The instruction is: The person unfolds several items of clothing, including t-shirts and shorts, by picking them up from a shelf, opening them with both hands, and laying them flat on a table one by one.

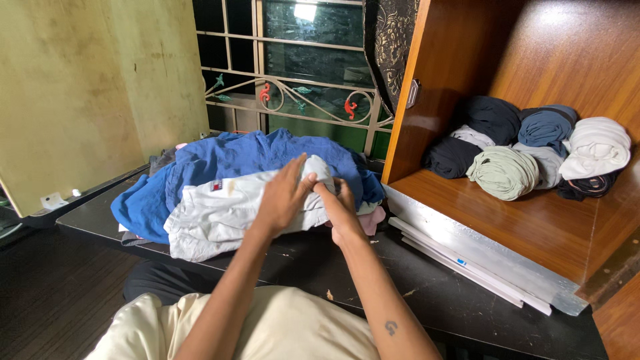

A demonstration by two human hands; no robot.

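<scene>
Hands, two, bare, both reaching forward from the near edge of the worktop, a dark scuffed surface. Left hand: palm down, fingers together and pressed flat on a white garment. Right hand: fingers curled and clamped on the right end of the same white garment, just beside the left hand. White garment, one, crumpled, with a small coloured label on its upper left; it lies on top of a clothing heap towards the middle of the worktop, left of centre.

Blue garments, count not clear, perhaps two, bunched under and behind the white one and spreading to the heap's left side. Pink cloth, one corner only, showing at the heap's right end beneath the right hand.

Wooden cabinet, one, open-fronted, standing along the right side of the worktop. Flat white strips, a few, lying against its base. Rolled garments, about eight, stacked at the back of the cabinet shelf, well apart from the hands: dark, navy, grey, pale green and white.

Window grille, one, with curled metalwork, beyond the far edge of the worktop. Yellowish wall at far left.
</scene>
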